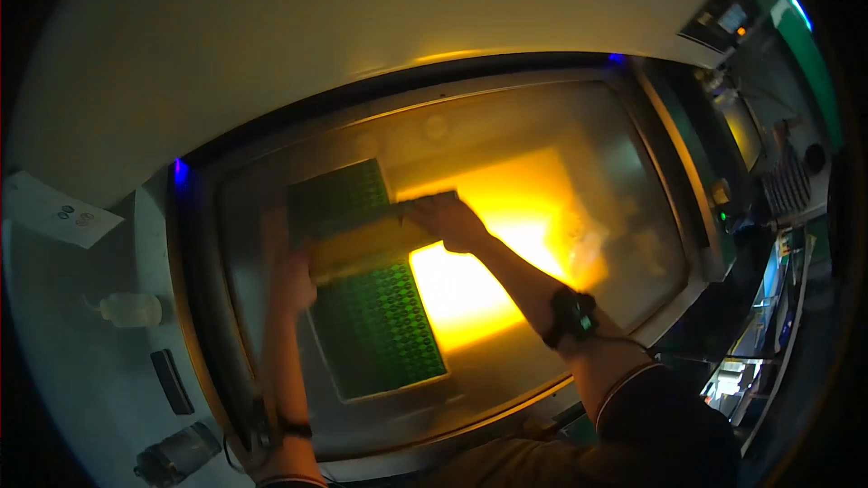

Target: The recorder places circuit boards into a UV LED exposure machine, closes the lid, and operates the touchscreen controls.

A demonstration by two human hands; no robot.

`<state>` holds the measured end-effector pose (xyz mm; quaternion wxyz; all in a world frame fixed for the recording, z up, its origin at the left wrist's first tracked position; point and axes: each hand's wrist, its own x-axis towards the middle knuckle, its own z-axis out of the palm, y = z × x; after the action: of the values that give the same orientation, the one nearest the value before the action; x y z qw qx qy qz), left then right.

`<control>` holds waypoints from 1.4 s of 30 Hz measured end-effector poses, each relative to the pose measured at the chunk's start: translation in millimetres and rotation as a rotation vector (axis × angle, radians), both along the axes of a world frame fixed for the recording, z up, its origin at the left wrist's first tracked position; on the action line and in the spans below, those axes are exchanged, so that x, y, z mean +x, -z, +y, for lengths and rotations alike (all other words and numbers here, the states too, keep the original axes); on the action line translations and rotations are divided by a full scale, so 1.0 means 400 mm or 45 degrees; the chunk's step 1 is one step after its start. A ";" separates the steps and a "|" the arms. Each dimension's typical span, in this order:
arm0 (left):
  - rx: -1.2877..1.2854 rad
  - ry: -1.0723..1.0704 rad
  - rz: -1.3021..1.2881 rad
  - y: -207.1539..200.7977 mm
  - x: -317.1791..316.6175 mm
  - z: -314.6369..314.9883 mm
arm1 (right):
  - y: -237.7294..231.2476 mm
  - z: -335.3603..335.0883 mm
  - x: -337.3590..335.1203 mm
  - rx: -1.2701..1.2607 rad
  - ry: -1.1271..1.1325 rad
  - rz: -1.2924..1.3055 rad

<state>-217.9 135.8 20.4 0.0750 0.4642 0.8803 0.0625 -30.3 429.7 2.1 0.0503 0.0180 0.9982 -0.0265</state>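
Observation:
Between my two hands a flat yellow-brown sheet or panel (369, 242) is held by its ends, blurred and steeply tilted. My left hand (295, 278) is closed at its left end, smeared by motion. My right hand (452, 220) grips the right end, near its upper corner. Beneath it a green panel with a repeated pattern, like a circuit board panel (384, 330), lies on the framed work surface (506, 380). The held sheet covers the middle of that green panel. Whether the two touch, I cannot tell.
Bright yellow-white light (479, 298) falls right of the green panel. A raised frame (665, 163) borders the surface. At left are a translucent bottle (131, 310), a black oblong object (172, 381) and a dark bottle (178, 454). A control panel (723, 14) is at upper right.

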 end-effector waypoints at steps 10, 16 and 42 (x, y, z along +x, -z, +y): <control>-0.466 0.161 -0.490 -0.061 0.799 -0.485 | -0.089 -0.353 0.835 -0.513 -0.308 -0.259; -0.098 -0.078 -0.515 -0.037 1.035 -0.270 | -0.182 0.127 1.038 -0.852 0.022 0.150; -0.454 -0.331 -0.491 -0.025 1.355 0.121 | -0.278 1.009 1.654 0.366 1.675 0.142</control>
<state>324.1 184.4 30.6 0.3129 0.3066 0.8990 0.0029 631.4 833.4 113.3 -0.0308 0.6271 0.7742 0.0805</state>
